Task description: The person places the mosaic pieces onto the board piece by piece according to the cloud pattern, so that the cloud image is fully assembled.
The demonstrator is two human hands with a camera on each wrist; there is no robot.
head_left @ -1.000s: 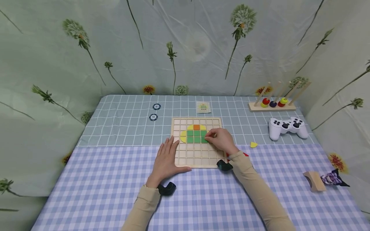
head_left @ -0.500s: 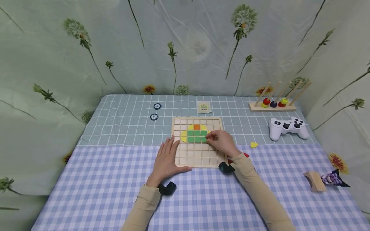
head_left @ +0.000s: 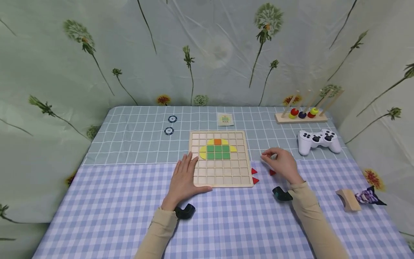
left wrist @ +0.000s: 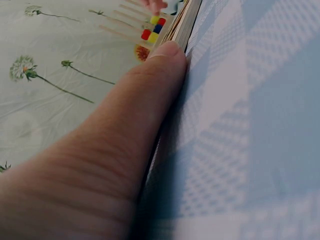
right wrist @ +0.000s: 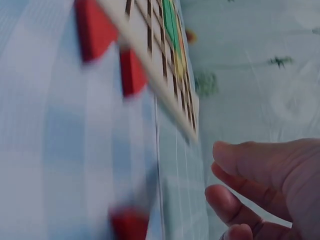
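The right hand (head_left: 282, 163) has left the grid board (head_left: 221, 180), yellow piece seated, loosely curled and empty beside the red triangles (head_left: 254, 176), while the flat left hand (head_left: 185, 176) steadies the board.

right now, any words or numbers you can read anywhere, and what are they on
None can be read for sure.
Upper round chip: a mark at its centre, too small to read.
Lower round chip: a mark at its centre, too small to read.
Pattern card: a small picture only; any print is too small.
White game controller: no legible label.
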